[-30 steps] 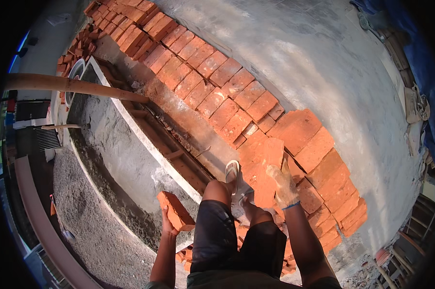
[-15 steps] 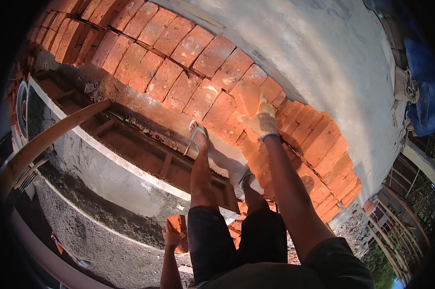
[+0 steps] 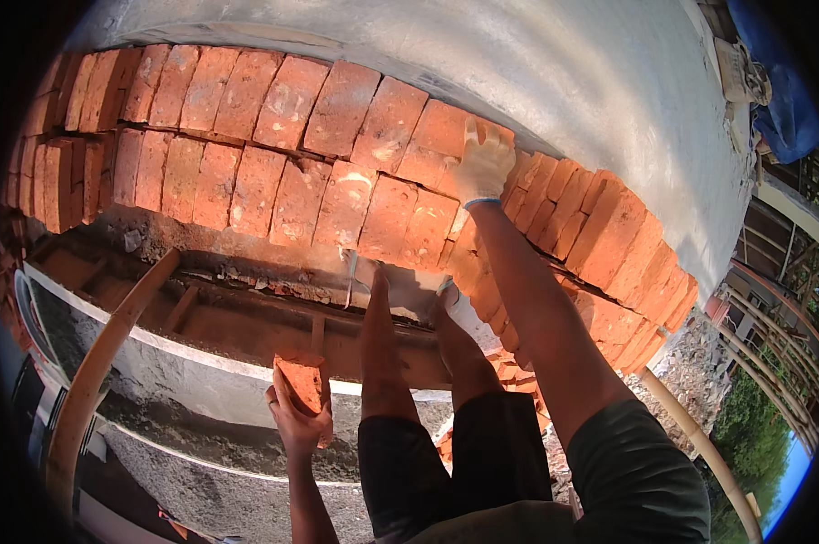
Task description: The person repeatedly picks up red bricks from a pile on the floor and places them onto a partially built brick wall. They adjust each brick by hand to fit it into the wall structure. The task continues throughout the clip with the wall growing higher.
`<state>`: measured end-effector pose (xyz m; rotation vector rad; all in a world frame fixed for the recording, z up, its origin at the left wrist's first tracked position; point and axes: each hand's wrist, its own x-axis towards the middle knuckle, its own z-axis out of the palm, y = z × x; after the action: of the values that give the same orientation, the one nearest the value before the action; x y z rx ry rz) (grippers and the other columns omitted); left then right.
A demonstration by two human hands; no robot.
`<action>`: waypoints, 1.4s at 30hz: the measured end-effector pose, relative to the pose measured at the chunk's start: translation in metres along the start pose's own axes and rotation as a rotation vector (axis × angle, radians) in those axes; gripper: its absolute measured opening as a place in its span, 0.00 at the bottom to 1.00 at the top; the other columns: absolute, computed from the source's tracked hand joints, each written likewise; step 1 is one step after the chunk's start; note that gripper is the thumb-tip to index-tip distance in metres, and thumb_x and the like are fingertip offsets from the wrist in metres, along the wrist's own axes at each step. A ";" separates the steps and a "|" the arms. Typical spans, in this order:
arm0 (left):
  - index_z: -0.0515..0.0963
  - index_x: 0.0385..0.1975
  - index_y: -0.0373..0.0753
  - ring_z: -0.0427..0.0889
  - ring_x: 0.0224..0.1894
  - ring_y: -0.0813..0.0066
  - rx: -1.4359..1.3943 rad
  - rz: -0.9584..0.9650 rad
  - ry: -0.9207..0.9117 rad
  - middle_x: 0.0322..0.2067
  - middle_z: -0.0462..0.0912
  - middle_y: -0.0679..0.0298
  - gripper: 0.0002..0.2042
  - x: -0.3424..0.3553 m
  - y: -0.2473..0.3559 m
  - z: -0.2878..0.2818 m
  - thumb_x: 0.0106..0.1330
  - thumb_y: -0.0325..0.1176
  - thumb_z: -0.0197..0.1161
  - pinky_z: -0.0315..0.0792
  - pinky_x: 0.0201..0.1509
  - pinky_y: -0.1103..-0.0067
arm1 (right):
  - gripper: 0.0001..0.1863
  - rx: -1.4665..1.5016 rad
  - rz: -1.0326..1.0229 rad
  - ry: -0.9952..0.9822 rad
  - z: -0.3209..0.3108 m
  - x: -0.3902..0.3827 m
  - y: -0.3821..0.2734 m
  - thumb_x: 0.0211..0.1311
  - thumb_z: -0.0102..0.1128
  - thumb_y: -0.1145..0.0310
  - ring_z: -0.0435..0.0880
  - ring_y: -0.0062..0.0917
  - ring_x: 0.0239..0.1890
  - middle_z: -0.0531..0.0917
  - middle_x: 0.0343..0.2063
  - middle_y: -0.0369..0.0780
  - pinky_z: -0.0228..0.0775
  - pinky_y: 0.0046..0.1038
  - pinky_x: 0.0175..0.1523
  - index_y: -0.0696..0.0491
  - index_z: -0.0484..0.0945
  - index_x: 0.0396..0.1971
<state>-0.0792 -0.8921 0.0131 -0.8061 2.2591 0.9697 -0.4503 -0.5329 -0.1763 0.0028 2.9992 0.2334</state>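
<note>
My bare left hand [image 3: 302,422] is closed around a loose red brick [image 3: 302,381], held up left of my legs. My right hand [image 3: 487,168], in a pale work glove with a blue cuff, reaches out to the far row of the brick stack. Its fingers bend over the right end of an orange-red brick [image 3: 444,129] beside the grey wall. The glove hides that end, and the thumb's place is unclear. Around it, bricks stand on edge in two close rows [image 3: 278,100], with narrower brick faces [image 3: 555,204] showing to the right.
A smooth grey plastered wall [image 3: 591,82] runs behind the stack. Nearer me lies a low cement wall [image 3: 192,390] with a wooden frame [image 3: 246,326] along its top. A plank [image 3: 110,363] slants across at left. Bamboo poles [image 3: 781,381] and rubble [image 3: 691,363] are at right.
The view has turned, so the stack's rows lie more level. My left hand has lifted its brick higher. My right hand has moved farther out, onto a brick in the far row.
</note>
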 end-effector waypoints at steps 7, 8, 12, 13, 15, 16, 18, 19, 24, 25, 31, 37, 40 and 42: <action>0.52 0.83 0.64 0.70 0.65 0.46 0.732 0.725 -0.259 0.62 0.70 0.49 0.64 0.164 0.149 0.084 0.40 0.44 0.86 0.63 0.69 0.51 | 0.41 1.599 0.924 -0.870 -0.042 -0.164 -0.009 0.76 0.57 0.40 0.76 0.44 0.69 0.69 0.73 0.49 0.80 0.49 0.63 0.49 0.62 0.78; 0.54 0.82 0.64 0.70 0.65 0.48 0.790 0.914 -0.282 0.61 0.71 0.50 0.62 0.189 0.175 0.101 0.43 0.44 0.85 0.63 0.69 0.51 | 0.40 1.732 0.951 -0.800 -0.046 -0.177 -0.010 0.76 0.56 0.40 0.76 0.43 0.69 0.69 0.73 0.48 0.80 0.48 0.62 0.49 0.62 0.78; 0.49 0.84 0.64 0.70 0.66 0.51 1.075 1.311 -0.302 0.67 0.72 0.49 0.54 0.255 0.264 0.180 0.59 0.44 0.79 0.64 0.70 0.50 | 0.42 1.927 1.106 -0.495 -0.022 -0.174 -0.005 0.75 0.57 0.39 0.76 0.41 0.70 0.71 0.70 0.46 0.80 0.44 0.63 0.48 0.61 0.79; 0.48 0.84 0.65 0.70 0.67 0.51 1.080 1.308 -0.305 0.67 0.72 0.49 0.54 0.265 0.277 0.196 0.60 0.44 0.78 0.64 0.71 0.49 | 0.43 1.946 1.201 -0.454 -0.007 -0.160 -0.001 0.74 0.57 0.39 0.75 0.43 0.71 0.71 0.71 0.47 0.78 0.45 0.66 0.48 0.60 0.79; 0.48 0.84 0.65 0.69 0.69 0.50 1.100 1.294 -0.104 0.67 0.71 0.48 0.54 0.275 0.287 0.218 0.59 0.45 0.78 0.63 0.71 0.48 | 0.46 1.674 1.165 -0.456 0.025 -0.134 0.013 0.73 0.56 0.37 0.73 0.47 0.72 0.69 0.74 0.50 0.73 0.47 0.70 0.49 0.58 0.80; 0.49 0.84 0.65 0.68 0.70 0.50 1.112 1.276 0.096 0.68 0.70 0.47 0.55 0.274 0.284 0.225 0.58 0.47 0.79 0.62 0.71 0.48 | 0.47 1.386 1.034 -0.492 0.038 -0.124 0.020 0.72 0.56 0.36 0.72 0.49 0.73 0.67 0.75 0.52 0.70 0.47 0.73 0.50 0.57 0.81; 0.49 0.83 0.61 0.69 0.70 0.49 0.974 1.035 0.245 0.70 0.69 0.46 0.55 0.271 0.267 0.229 0.58 0.48 0.80 0.64 0.69 0.48 | 0.50 1.144 0.917 -0.524 0.056 -0.114 0.027 0.71 0.54 0.35 0.70 0.52 0.74 0.64 0.77 0.55 0.64 0.47 0.76 0.52 0.55 0.81; 0.50 0.83 0.58 0.71 0.70 0.49 0.832 0.823 0.206 0.70 0.69 0.45 0.54 0.266 0.254 0.224 0.59 0.48 0.80 0.67 0.67 0.49 | 0.51 1.191 0.933 -0.515 0.062 -0.108 0.029 0.70 0.53 0.34 0.69 0.53 0.75 0.63 0.77 0.56 0.62 0.47 0.78 0.53 0.55 0.81; 0.61 0.73 0.35 0.86 0.52 0.43 0.358 0.260 -0.191 0.62 0.78 0.40 0.47 0.293 0.220 0.205 0.60 0.48 0.80 0.80 0.53 0.56 | 0.47 1.092 1.037 -0.481 0.063 -0.096 0.020 0.72 0.59 0.42 0.68 0.48 0.76 0.71 0.73 0.56 0.64 0.43 0.77 0.60 0.59 0.78; 0.65 0.69 0.33 0.88 0.48 0.44 0.303 0.315 -0.245 0.57 0.82 0.41 0.43 0.302 0.221 0.208 0.60 0.48 0.80 0.81 0.49 0.59 | 0.44 1.047 1.042 -0.467 0.063 -0.095 0.019 0.73 0.58 0.44 0.67 0.48 0.77 0.69 0.74 0.57 0.63 0.45 0.78 0.62 0.63 0.76; 0.74 0.53 0.31 0.90 0.47 0.52 0.248 0.378 -0.116 0.46 0.91 0.51 0.24 0.321 0.231 0.221 0.64 0.37 0.76 0.82 0.51 0.63 | 0.37 1.216 1.141 -0.365 0.074 -0.096 0.018 0.75 0.59 0.47 0.78 0.48 0.68 0.76 0.68 0.57 0.75 0.44 0.68 0.63 0.71 0.70; 0.74 0.52 0.32 0.90 0.45 0.53 0.298 0.401 -0.137 0.42 0.91 0.54 0.24 0.316 0.237 0.214 0.65 0.38 0.76 0.82 0.50 0.63 | 0.31 1.362 1.222 -0.260 0.089 -0.101 0.016 0.74 0.64 0.57 0.88 0.41 0.51 0.86 0.53 0.53 0.80 0.39 0.55 0.63 0.74 0.67; 0.74 0.53 0.32 0.90 0.44 0.51 0.285 0.403 -0.151 0.39 0.90 0.53 0.24 0.317 0.239 0.215 0.65 0.39 0.76 0.82 0.48 0.61 | 0.29 1.398 1.310 -0.235 0.093 -0.102 0.015 0.73 0.65 0.56 0.89 0.34 0.37 0.88 0.41 0.48 0.81 0.37 0.45 0.63 0.76 0.63; 0.73 0.53 0.32 0.90 0.44 0.49 0.337 0.394 -0.154 0.39 0.90 0.51 0.24 0.318 0.237 0.215 0.65 0.39 0.76 0.82 0.48 0.60 | 0.28 1.418 1.339 -0.275 0.094 -0.103 0.016 0.73 0.65 0.56 0.89 0.34 0.36 0.88 0.40 0.48 0.81 0.37 0.43 0.64 0.77 0.61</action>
<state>-0.4063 -0.6909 -0.2242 -0.1386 2.3986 0.7508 -0.3360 -0.5040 -0.2527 1.8036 1.7309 -1.5192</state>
